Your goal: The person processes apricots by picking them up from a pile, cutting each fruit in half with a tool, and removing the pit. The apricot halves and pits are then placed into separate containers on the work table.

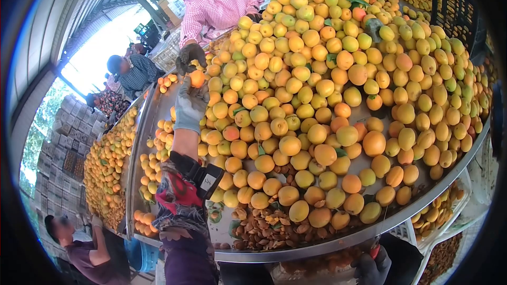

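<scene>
My left hand (191,104), in a light grey glove, is stretched forward at the left edge of the fruit heap. Its fingers are closed around an orange fruit (197,78), close to a co-worker's dark-gloved hand (190,58). Low in the view, my right hand (372,265) wears a dark glove and grips a red-handled tool (374,251). The tool's thin metal blade points up past the table rim. Yellow and orange fruits (317,134) are piled high on the metal table (317,254). Brown pits (266,232) lie at the near edge.
A co-worker in a pink checked shirt (224,2) stands across the table. Other people are at the left. A black crate (454,13) stands at the back right, with white crates (449,216) below the right rim. Another fruit pile (108,163) lies to the left.
</scene>
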`<control>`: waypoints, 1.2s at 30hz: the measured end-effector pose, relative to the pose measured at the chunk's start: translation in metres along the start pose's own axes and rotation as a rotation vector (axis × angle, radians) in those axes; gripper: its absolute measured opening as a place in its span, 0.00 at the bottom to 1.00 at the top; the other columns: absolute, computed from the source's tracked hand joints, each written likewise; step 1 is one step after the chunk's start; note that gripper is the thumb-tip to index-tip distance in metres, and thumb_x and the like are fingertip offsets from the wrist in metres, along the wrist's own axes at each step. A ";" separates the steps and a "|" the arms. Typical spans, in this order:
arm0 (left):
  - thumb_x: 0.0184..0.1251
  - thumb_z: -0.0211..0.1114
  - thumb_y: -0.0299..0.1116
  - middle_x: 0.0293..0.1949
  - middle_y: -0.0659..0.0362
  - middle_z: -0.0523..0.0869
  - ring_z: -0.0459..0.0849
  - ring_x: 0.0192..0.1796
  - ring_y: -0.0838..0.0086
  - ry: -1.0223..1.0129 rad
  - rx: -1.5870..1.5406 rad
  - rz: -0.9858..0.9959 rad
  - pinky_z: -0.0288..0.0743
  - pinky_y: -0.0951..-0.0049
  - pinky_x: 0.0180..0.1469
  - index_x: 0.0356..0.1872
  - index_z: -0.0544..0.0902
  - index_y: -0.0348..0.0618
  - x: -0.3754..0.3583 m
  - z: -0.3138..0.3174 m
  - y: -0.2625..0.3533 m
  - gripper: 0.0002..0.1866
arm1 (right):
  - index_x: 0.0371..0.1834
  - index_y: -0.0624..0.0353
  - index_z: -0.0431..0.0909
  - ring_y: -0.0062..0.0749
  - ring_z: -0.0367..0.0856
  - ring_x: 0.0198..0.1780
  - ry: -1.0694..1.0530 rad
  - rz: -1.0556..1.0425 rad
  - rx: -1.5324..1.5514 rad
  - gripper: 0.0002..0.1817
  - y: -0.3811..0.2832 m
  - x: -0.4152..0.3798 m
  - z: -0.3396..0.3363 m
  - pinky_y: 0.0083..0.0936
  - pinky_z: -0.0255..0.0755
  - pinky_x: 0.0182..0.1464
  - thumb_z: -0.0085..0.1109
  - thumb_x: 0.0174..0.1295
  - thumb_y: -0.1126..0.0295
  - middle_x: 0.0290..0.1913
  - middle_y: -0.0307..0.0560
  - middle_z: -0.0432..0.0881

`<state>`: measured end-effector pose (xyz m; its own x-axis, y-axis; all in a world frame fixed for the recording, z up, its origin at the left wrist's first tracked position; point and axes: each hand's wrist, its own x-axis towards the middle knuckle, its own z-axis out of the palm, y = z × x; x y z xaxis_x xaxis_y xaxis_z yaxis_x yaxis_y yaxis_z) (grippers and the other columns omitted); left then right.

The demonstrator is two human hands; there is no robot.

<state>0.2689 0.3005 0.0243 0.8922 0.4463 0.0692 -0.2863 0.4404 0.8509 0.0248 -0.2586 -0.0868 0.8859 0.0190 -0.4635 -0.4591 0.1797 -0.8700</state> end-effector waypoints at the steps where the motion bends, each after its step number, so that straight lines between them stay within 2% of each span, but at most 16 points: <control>1: 0.67 0.63 0.46 0.41 0.65 0.84 0.80 0.40 0.73 -0.074 -0.003 0.011 0.74 0.69 0.41 0.48 0.80 0.49 -0.003 0.001 0.002 0.16 | 0.55 0.59 0.73 0.15 0.69 0.20 -0.021 -0.003 0.018 0.15 0.001 0.000 0.000 0.13 0.64 0.22 0.56 0.65 0.74 0.30 0.38 0.77; 4: 0.67 0.62 0.45 0.41 0.63 0.85 0.82 0.40 0.72 -0.121 -0.020 0.019 0.76 0.69 0.41 0.48 0.80 0.47 0.011 -0.033 0.018 0.16 | 0.48 0.67 0.76 0.15 0.72 0.19 -0.094 -0.136 0.066 0.13 -0.010 0.006 0.012 0.12 0.64 0.21 0.53 0.62 0.74 0.27 0.43 0.81; 6: 0.68 0.61 0.41 0.44 0.60 0.86 0.85 0.40 0.72 -0.124 -0.011 0.050 0.80 0.70 0.40 0.49 0.79 0.43 0.010 -0.027 0.010 0.16 | 0.51 0.68 0.75 0.16 0.74 0.22 -0.027 0.116 0.013 0.15 -0.030 -0.001 0.015 0.13 0.67 0.23 0.53 0.60 0.77 0.29 0.44 0.82; 7: 0.70 0.58 0.41 0.47 0.58 0.86 0.85 0.43 0.70 -0.162 0.053 0.019 0.79 0.69 0.43 0.49 0.80 0.42 0.026 -0.053 0.014 0.15 | 0.51 0.68 0.75 0.16 0.74 0.22 -0.037 0.122 0.015 0.15 -0.031 -0.001 0.014 0.13 0.67 0.23 0.53 0.60 0.77 0.29 0.45 0.82; 13: 0.71 0.57 0.41 0.47 0.56 0.85 0.85 0.44 0.70 -0.237 0.058 -0.100 0.79 0.69 0.45 0.48 0.80 0.40 0.031 -0.050 0.011 0.15 | 0.53 0.69 0.73 0.17 0.74 0.19 -0.088 0.173 0.197 0.16 -0.026 -0.002 0.011 0.13 0.67 0.21 0.52 0.61 0.79 0.29 0.46 0.83; 15: 0.71 0.56 0.40 0.47 0.56 0.85 0.85 0.45 0.69 -0.232 0.083 -0.100 0.79 0.69 0.46 0.48 0.80 0.40 0.028 -0.047 0.011 0.15 | 0.44 0.67 0.74 0.13 0.71 0.21 -0.059 0.178 0.200 0.10 -0.030 -0.001 0.014 0.12 0.64 0.23 0.57 0.60 0.79 0.28 0.41 0.82; 18: 0.72 0.56 0.40 0.48 0.55 0.85 0.85 0.45 0.69 -0.211 0.139 -0.114 0.78 0.68 0.47 0.48 0.80 0.39 0.024 -0.042 0.012 0.15 | 0.43 0.68 0.74 0.13 0.71 0.21 -0.034 0.221 0.141 0.09 -0.035 -0.002 0.015 0.12 0.63 0.23 0.57 0.60 0.79 0.27 0.41 0.81; 19: 0.72 0.55 0.39 0.46 0.53 0.85 0.84 0.45 0.68 -0.137 0.113 -0.090 0.77 0.69 0.49 0.47 0.81 0.37 -0.001 -0.008 -0.004 0.15 | 0.43 0.68 0.74 0.13 0.71 0.21 -0.038 0.232 0.144 0.09 -0.036 -0.003 0.015 0.12 0.63 0.23 0.57 0.60 0.79 0.27 0.41 0.81; 21: 0.68 0.60 0.38 0.43 0.52 0.85 0.84 0.41 0.69 -0.293 0.259 -0.188 0.77 0.71 0.47 0.45 0.81 0.39 -0.024 0.025 -0.033 0.13 | 0.41 0.68 0.74 0.13 0.70 0.21 -0.070 0.223 0.187 0.07 -0.038 -0.004 0.014 0.12 0.63 0.22 0.58 0.60 0.79 0.26 0.41 0.80; 23: 0.67 0.59 0.35 0.41 0.58 0.85 0.82 0.44 0.74 -0.367 0.871 0.063 0.76 0.73 0.49 0.49 0.80 0.37 -0.079 0.101 -0.069 0.15 | 0.39 0.67 0.74 0.13 0.71 0.21 -0.087 0.174 0.180 0.06 -0.033 -0.007 0.010 0.12 0.63 0.22 0.58 0.60 0.79 0.26 0.41 0.80; 25: 0.62 0.64 0.34 0.41 0.59 0.84 0.82 0.45 0.75 -0.442 1.030 0.040 0.75 0.75 0.49 0.54 0.78 0.38 -0.114 0.161 -0.094 0.20 | 0.37 0.67 0.74 0.13 0.71 0.20 -0.106 0.121 0.176 0.05 -0.029 -0.009 0.005 0.12 0.63 0.22 0.58 0.59 0.79 0.26 0.41 0.80; 27: 0.56 0.69 0.35 0.46 0.57 0.83 0.82 0.46 0.72 -0.636 1.027 0.087 0.75 0.72 0.50 0.57 0.77 0.40 -0.128 0.180 -0.127 0.26 | 0.34 0.66 0.74 0.13 0.71 0.20 -0.098 0.109 0.170 0.03 -0.030 -0.012 0.001 0.13 0.63 0.22 0.58 0.59 0.80 0.25 0.42 0.80; 30: 0.54 0.71 0.36 0.49 0.56 0.83 0.82 0.48 0.68 -0.763 1.164 0.127 0.75 0.69 0.52 0.56 0.77 0.40 -0.145 0.208 -0.161 0.27 | 0.34 0.65 0.75 0.13 0.71 0.20 -0.047 0.086 0.164 0.03 -0.037 -0.015 -0.001 0.13 0.63 0.22 0.58 0.59 0.79 0.25 0.41 0.80; 32: 0.56 0.68 0.30 0.48 0.58 0.82 0.80 0.48 0.74 -0.869 1.664 0.657 0.74 0.74 0.52 0.57 0.77 0.40 -0.152 0.218 -0.172 0.25 | 0.35 0.64 0.75 0.14 0.71 0.20 -0.053 0.076 0.148 0.02 -0.041 -0.017 -0.006 0.13 0.63 0.22 0.57 0.60 0.78 0.25 0.41 0.80; 34: 0.56 0.69 0.31 0.48 0.58 0.82 0.80 0.48 0.72 -0.862 1.635 0.560 0.75 0.73 0.51 0.56 0.77 0.38 -0.147 0.223 -0.175 0.24 | 0.35 0.64 0.75 0.14 0.71 0.20 -0.060 0.065 0.132 0.02 -0.041 -0.021 -0.010 0.13 0.63 0.22 0.56 0.61 0.77 0.25 0.40 0.80; 36: 0.55 0.70 0.32 0.48 0.57 0.82 0.80 0.48 0.71 -0.849 1.601 0.465 0.75 0.71 0.51 0.54 0.77 0.36 -0.147 0.225 -0.172 0.24 | 0.39 0.63 0.75 0.14 0.70 0.17 -0.115 -0.006 0.116 0.08 -0.038 -0.022 -0.015 0.12 0.62 0.20 0.51 0.65 0.70 0.25 0.46 0.81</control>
<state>0.2652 -0.0164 -0.0148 0.9067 -0.3775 0.1882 -0.4176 -0.8663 0.2742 0.0217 -0.2806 -0.0464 0.8936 0.1287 -0.4300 -0.4485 0.2922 -0.8447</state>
